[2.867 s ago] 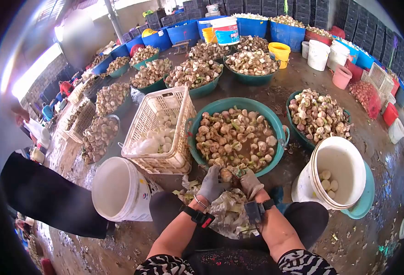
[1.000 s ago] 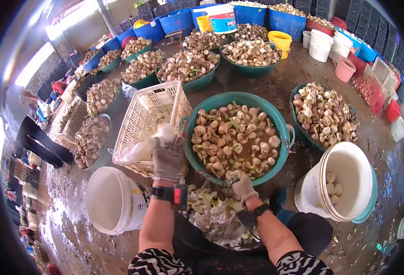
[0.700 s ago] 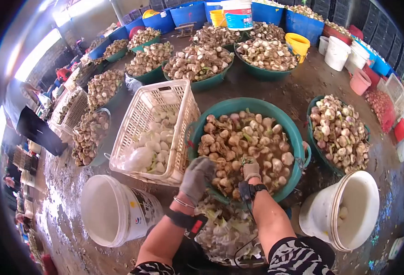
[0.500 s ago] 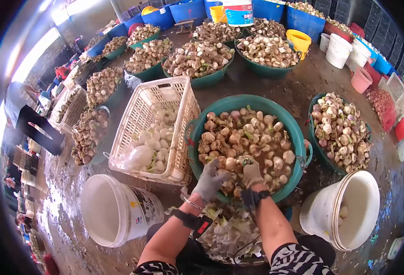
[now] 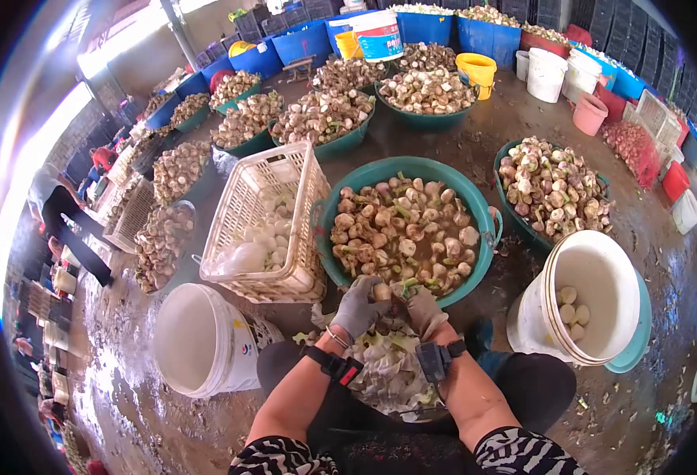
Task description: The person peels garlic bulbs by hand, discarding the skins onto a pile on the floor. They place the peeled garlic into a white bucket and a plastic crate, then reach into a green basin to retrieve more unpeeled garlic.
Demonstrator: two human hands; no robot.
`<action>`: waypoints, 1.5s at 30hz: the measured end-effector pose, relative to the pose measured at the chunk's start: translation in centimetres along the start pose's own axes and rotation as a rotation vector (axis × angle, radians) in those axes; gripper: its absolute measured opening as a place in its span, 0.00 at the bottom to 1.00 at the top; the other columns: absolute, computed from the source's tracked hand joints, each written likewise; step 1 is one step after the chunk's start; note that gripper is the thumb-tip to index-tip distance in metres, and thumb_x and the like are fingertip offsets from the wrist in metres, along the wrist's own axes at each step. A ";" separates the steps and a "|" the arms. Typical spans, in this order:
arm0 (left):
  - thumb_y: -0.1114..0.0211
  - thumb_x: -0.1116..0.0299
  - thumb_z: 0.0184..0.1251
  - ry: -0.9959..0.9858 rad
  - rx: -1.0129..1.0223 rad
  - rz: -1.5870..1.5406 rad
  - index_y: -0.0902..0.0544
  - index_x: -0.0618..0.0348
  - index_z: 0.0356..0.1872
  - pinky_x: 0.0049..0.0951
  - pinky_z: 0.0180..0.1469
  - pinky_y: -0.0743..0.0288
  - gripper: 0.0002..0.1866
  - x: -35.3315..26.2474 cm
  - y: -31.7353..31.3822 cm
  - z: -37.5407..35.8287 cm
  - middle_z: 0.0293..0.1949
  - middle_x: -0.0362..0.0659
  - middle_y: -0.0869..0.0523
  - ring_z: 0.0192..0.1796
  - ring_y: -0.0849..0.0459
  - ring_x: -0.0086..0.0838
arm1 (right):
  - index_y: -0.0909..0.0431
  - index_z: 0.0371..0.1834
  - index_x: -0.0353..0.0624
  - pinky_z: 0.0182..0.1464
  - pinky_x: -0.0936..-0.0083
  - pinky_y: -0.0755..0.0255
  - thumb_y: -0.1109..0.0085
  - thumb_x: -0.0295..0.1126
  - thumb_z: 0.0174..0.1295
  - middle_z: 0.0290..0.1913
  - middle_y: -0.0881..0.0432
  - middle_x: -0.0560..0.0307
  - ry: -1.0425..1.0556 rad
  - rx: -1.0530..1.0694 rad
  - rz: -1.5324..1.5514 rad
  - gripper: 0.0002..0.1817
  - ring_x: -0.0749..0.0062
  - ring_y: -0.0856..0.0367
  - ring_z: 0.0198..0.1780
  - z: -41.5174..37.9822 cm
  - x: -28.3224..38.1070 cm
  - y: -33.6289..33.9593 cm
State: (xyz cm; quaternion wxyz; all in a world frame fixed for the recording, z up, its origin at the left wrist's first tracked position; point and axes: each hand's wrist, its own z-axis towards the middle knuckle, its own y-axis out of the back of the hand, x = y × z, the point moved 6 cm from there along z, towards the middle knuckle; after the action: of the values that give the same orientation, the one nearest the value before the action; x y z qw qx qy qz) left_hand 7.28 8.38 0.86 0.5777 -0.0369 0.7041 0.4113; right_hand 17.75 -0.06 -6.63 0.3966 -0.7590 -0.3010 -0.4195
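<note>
Gloved in grey, my left hand (image 5: pixel 360 309) is closed around a brownish garlic bulb (image 5: pixel 381 292) at the near rim of the green tub (image 5: pixel 472 184). My right hand (image 5: pixel 423 310), also gloved, is closed close beside it. A bit of green stem (image 5: pixel 408 286) shows at its fingertips; whatever else it grips is hidden. Inside the tub, unpeeled garlic bulbs (image 5: pixel 396 229) lie in muddy water. Pale peeled skins and leaves (image 5: pixel 392 364) are heaped below my hands, between my legs.
A white plastic crate (image 5: pixel 226 207) with pale peeled bulbs stands left of the tub. White buckets stand at left (image 5: pixel 186 340) and right (image 5: pixel 550 289); the right one holds several peeled bulbs. Another garlic-filled tub (image 5: pixel 554 190) sits at right. A person (image 5: pixel 59 210) stands far left.
Both hands have come back from over the bulbs in the tub to its near rim, close together. A bulb now shows in my left hand, whose fingers were spread. The view has shifted.
</note>
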 end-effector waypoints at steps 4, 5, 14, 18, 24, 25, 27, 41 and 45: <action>0.38 0.64 0.59 0.214 0.062 -0.313 0.26 0.61 0.49 0.31 0.41 0.25 0.19 0.3 -0.1 -1.9 0.39 0.46 0.20 0.40 0.19 0.34 | 0.24 0.38 0.40 0.33 0.74 0.30 0.46 0.27 0.59 0.31 0.22 0.62 0.631 0.025 -0.973 0.06 0.77 0.27 0.30 -1.0 0.8 -0.9; 0.40 0.64 0.61 0.353 0.095 -0.640 0.26 0.62 0.48 0.31 0.39 0.24 0.17 1.5 -0.5 -2.2 0.38 0.45 0.20 0.40 0.19 0.34 | 0.25 0.39 0.39 0.33 0.74 0.30 0.46 0.26 0.58 0.32 0.22 0.61 0.500 0.019 -0.689 0.07 0.76 0.27 0.30 -0.8 -0.1 -0.6; 0.49 0.55 0.69 0.267 0.050 -0.761 0.25 0.63 0.44 0.22 0.27 0.29 0.19 0.0 -1.8 -4.6 0.30 0.41 0.20 0.27 0.22 0.22 | 0.26 0.45 0.38 0.40 0.75 0.27 0.40 0.27 0.54 0.37 0.21 0.58 1.103 -0.068 -1.473 0.14 0.73 0.22 0.37 -7.9 3.4 -3.0; 0.52 0.52 0.69 0.368 -0.001 -0.488 0.23 0.61 0.41 0.27 0.29 0.27 0.20 -1.8 -0.2 -4.9 0.28 0.41 0.19 0.29 0.19 0.28 | 0.24 0.45 0.42 0.44 0.75 0.29 0.47 0.27 0.58 0.36 0.19 0.59 0.632 0.101 -0.509 0.11 0.72 0.21 0.40 -4.9 0.7 -1.0; 0.41 0.61 0.61 0.003 -0.183 0.419 0.23 0.56 0.46 0.35 0.41 0.27 0.15 -5.1 0.1 -5.0 0.38 0.50 0.19 0.40 0.20 0.42 | 0.24 0.41 0.40 0.34 0.76 0.26 0.47 0.30 0.62 0.33 0.20 0.58 0.449 0.012 -0.304 0.08 0.73 0.21 0.33 -2.4 -3.6 0.4; 0.40 0.62 0.61 0.002 -0.142 0.336 0.23 0.56 0.46 0.33 0.41 0.27 0.15 -4.7 -0.2 -5.2 0.38 0.49 0.19 0.40 0.20 0.39 | 0.24 0.40 0.39 0.34 0.75 0.26 0.47 0.29 0.62 0.31 0.20 0.57 0.552 0.020 -0.517 0.08 0.72 0.21 0.33 -3.0 -2.9 0.1; 0.40 0.67 0.61 0.000 -0.090 -0.094 0.24 0.60 0.47 0.27 0.40 0.27 0.14 -1.1 -1.0 -4.0 0.37 0.44 0.18 0.39 0.20 0.29 | 0.23 0.37 0.37 0.36 0.73 0.28 0.49 0.29 0.61 0.26 0.22 0.57 0.866 -0.019 -1.081 0.08 0.68 0.21 0.32 -4.2 -1.8 -0.9; 0.54 0.54 0.70 -0.042 -0.263 -1.443 0.26 0.55 0.43 0.29 0.49 0.28 0.17 3.0 15.5 8.1 0.46 0.46 0.20 0.48 0.23 0.31 | 0.24 0.49 0.41 0.46 0.63 0.29 0.45 0.34 0.49 0.38 0.20 0.41 0.285 0.063 -0.962 0.21 0.49 0.22 0.43 1.8 -1.5 -4.0; 0.46 0.60 0.67 -0.020 -0.448 -1.517 0.27 0.51 0.31 0.31 0.38 0.31 0.08 5.9 12.4 8.8 0.28 0.35 0.27 0.32 0.28 0.28 | 0.20 0.42 0.42 0.47 0.60 0.30 0.44 0.28 0.49 0.42 0.22 0.44 0.238 -0.305 -1.186 0.15 0.51 0.25 0.46 8.8 3.6 1.4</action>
State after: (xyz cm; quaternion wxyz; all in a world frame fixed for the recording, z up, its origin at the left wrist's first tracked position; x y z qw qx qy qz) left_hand 5.72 24.53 2.62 0.6857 -0.6186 0.3818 0.0376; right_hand 24.04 7.22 -6.91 0.0139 -0.4589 -0.5617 -0.6882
